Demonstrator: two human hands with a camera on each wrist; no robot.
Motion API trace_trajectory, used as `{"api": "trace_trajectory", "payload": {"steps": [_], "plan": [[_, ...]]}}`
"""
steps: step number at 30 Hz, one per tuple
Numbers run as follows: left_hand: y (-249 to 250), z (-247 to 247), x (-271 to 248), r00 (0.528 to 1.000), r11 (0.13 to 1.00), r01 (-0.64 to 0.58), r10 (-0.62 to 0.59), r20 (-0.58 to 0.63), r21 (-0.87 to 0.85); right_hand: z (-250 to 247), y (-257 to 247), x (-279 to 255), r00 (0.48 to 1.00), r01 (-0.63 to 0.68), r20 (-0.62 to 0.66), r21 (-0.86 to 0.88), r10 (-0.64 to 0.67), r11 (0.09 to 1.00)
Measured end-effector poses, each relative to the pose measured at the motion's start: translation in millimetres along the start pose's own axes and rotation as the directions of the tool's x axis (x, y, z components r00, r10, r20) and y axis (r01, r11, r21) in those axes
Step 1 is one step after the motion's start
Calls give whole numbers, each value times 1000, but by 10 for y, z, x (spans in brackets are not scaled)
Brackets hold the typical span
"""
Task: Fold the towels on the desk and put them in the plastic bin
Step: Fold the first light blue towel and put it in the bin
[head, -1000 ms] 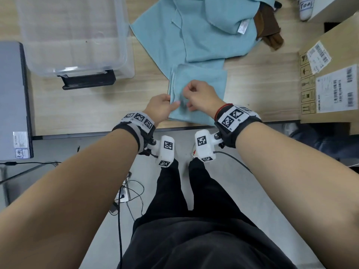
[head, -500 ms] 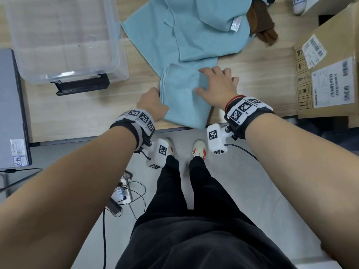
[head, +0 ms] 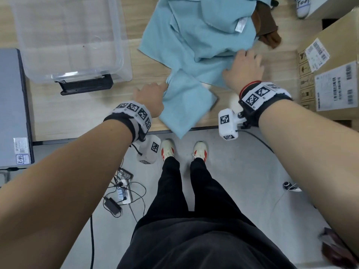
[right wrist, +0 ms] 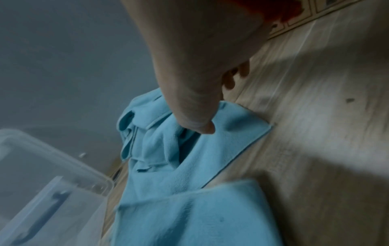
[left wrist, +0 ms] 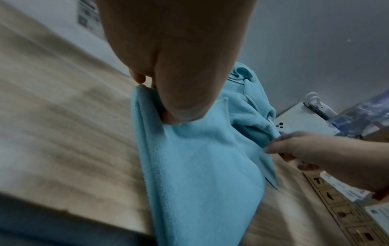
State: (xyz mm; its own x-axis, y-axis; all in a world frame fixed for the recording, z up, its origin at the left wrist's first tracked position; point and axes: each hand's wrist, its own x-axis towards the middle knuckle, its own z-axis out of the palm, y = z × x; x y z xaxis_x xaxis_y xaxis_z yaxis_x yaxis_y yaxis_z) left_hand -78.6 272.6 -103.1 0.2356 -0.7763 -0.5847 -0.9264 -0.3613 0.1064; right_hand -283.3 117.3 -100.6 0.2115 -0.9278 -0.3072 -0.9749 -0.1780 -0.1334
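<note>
A folded light blue towel [head: 186, 107] lies skewed on the wooden desk [head: 77, 115], one corner hanging over the front edge. My left hand [head: 161, 92] pinches its left edge, thumb on top [left wrist: 179, 114]. Behind it lies a heap of loose blue towels [head: 196, 37]. My right hand [head: 244, 63] rests on the near right corner of that heap with fingers stretched out, the thumb [right wrist: 200, 126] pressing the cloth. The clear plastic bin [head: 120, 55] stands at the desk's far left, and I see nothing in it.
A cardboard box [head: 330, 78] with labels stands close on the right. A grey laptop [head: 11, 105] lies at the left edge. A brown cloth [head: 266, 28] lies behind the towels. The bin's black latch [head: 85, 86] faces me. Cables lie on the floor below.
My right hand left the folded towel and moved right and farther onto the loose towels. My left hand kept its hold; the folded towel has turned and slid toward the desk's front edge.
</note>
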Motion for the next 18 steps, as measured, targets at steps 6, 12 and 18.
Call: {"api": "trace_trajectory", "payload": {"steps": [6,12,18], "plan": [[103,-119,138,997,987,-69,74,-28,147,248,-115,-464,840,481,109,305,-532,822],[7,-64,167,983,954,77,-120,-135,-289,509,-106,-607,912,308,173,311,-372,899],[-212,101,90,944,911,-28,-112,-311,-412,463,-121,-545,958,150,182,339,-221,929]]}}
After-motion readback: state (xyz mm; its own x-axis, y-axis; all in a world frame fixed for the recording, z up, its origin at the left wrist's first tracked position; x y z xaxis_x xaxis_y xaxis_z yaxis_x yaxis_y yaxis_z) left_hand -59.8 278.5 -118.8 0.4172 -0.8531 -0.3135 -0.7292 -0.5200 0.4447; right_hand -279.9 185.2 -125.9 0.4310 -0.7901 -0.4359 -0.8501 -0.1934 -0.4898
